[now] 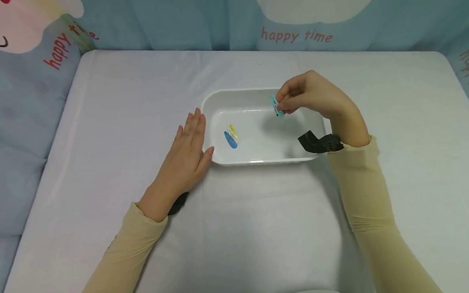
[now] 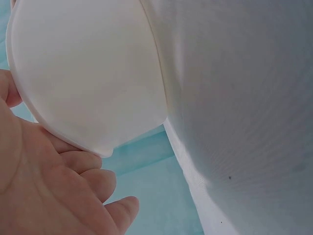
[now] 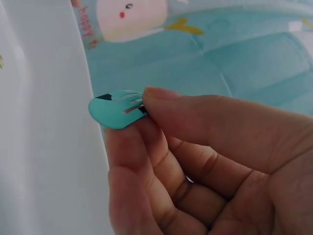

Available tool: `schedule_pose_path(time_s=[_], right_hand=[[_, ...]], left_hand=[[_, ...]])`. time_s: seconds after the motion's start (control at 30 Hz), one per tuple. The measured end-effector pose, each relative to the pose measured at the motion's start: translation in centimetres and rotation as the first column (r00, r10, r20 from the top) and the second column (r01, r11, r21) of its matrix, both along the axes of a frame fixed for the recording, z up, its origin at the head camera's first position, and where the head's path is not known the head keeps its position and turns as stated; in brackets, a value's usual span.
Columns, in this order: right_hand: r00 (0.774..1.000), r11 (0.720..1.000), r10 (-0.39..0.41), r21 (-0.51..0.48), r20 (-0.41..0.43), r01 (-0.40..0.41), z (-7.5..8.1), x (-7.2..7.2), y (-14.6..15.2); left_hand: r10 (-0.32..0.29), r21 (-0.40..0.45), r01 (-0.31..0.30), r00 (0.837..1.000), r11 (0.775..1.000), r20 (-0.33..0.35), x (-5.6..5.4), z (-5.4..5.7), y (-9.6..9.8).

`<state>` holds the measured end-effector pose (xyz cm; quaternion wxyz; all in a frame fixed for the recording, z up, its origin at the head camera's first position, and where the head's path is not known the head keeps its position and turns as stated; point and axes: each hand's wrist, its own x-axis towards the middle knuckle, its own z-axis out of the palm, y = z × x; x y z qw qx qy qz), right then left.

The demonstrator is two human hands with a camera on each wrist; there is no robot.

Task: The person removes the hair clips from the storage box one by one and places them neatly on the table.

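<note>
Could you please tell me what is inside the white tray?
A blue clip and a yellow clip lie side by side in the white tray. The patch behind the right grip and black strap is covered from view.

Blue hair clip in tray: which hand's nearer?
Left. The left hand touches the left rim of the tray, close to the blue clip; the right hand is farther, over the right side, holding a teal clip.

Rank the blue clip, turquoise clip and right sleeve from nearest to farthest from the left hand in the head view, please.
1. Blue clip: left part of the tray.
2. Turquoise clip: in the right hand.
3. Right sleeve: right of the tray.
</note>
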<state>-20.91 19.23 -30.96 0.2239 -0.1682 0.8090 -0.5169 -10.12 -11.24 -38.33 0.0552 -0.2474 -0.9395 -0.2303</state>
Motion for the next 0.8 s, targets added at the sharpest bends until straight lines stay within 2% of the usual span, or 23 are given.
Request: schedule_pose_path(time_s=[0.4,0.8], right_hand=[[1.000,0.997,-0.026,-0.073,0.003,0.026,0.1,-0.1,1.0],[0.996,0.995,-0.090,-0.040,-0.010,0.089,0.6,-0.3,2.9]], left_hand=[[-0.001,0.004,0.001,1.000,1.000,-0.004,0.0,0.1,0.1],[-0.003,0.005,0.003,1.000,1.000,0.002,0.0,0.0,0.1]])
